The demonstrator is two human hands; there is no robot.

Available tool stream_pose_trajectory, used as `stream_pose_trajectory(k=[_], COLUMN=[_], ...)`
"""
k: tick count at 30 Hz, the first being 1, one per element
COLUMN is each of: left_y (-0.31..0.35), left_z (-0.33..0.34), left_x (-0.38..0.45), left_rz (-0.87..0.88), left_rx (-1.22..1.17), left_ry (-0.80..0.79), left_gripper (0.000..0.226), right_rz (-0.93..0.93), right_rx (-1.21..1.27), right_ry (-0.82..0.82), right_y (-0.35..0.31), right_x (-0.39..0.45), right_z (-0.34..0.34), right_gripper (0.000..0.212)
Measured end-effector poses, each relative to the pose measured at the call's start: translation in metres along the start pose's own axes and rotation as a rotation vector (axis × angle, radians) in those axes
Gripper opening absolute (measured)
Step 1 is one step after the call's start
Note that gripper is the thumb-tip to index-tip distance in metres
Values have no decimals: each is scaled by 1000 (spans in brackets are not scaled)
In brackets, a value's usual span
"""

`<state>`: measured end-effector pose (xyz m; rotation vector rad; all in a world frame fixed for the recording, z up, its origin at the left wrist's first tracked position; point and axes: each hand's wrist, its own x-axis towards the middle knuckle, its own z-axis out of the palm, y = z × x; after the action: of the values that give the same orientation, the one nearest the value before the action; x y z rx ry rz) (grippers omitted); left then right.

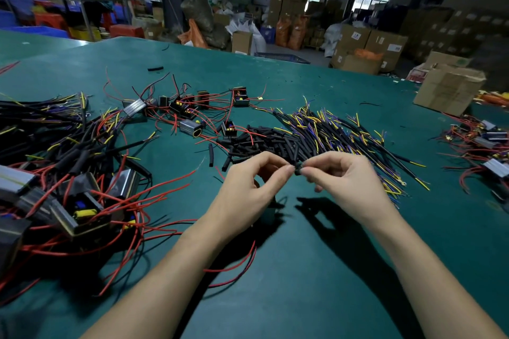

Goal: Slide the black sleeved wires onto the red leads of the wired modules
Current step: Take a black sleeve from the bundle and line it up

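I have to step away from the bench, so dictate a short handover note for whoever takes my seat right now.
Left hand and right hand: raised over the green table, fingertips together pinching one small black sleeve piece.
Supply: black sleeved wires with yellow and purple ends heaped just behind the hands.
Wired modules with red leads: piled at left, some farther back, more at far right.
Done: cannot tell which are finished.
Left: fit this piece, then continue.
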<state>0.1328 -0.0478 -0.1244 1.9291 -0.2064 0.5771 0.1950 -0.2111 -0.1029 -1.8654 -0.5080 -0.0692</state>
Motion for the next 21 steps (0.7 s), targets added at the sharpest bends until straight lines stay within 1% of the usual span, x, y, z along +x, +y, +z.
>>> stream_pose_trajectory(k=[3,4,6,9,13,15,19,21], left_y=[0,0,0,-1,-1,-1,-2,-1], left_z=[0,-1,-3,-2,-2,-2,-1,-1], left_x=[0,0,1,1,1,1,1,2], left_rz=[63,69,46,-24,-79,-99,-122,-160], left_rx=[30,41,35,-13,-107,-164,-143,-157], left_ry=[3,11,18,32,38,40,62,81], left_gripper=[7,8,11,15,14,14,16,18], right_rz=[44,51,44,6,-83,-128,-181,-237], right_rx=[-135,-213,-361,-556,-775,-850,-980,-1099], right_ry=[215,261,285,225,68,26,5,-28], right_y=[15,20,27,34,36,34,29,26], right_x=[5,6,6,10,13,11,11,11], right_z=[-6,-8,-7,-1,13,19,20,19], right_gripper=[12,11,12,12,25,29,22,19])
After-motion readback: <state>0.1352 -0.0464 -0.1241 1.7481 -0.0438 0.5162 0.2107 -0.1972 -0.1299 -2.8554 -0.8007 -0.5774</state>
